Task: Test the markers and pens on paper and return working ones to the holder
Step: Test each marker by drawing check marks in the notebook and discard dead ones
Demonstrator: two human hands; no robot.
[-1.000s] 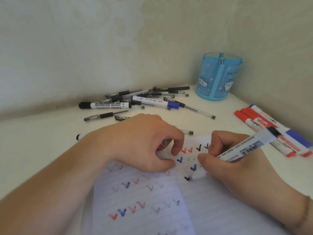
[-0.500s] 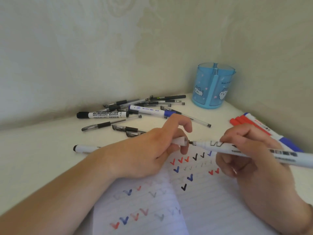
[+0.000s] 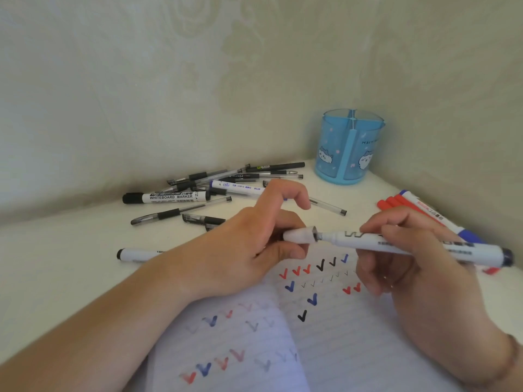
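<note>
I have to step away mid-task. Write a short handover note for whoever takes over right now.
Left hand pinches the cap, at the marker's tip but not yet on.
Right hand grips the marker above the paper.
Holder: nothing pokes above its rim.
Done: many tick marks on the paper.
Left: cap this marker, test the pen pile, fill the holder.

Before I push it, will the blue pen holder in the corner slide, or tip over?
The blue pen holder is taller than wide and looks like thin, see-through plastic with nothing showing inside, so it is probably light. A low push would likely slide it on the smooth table; a push near the rim may tip it.
</note>
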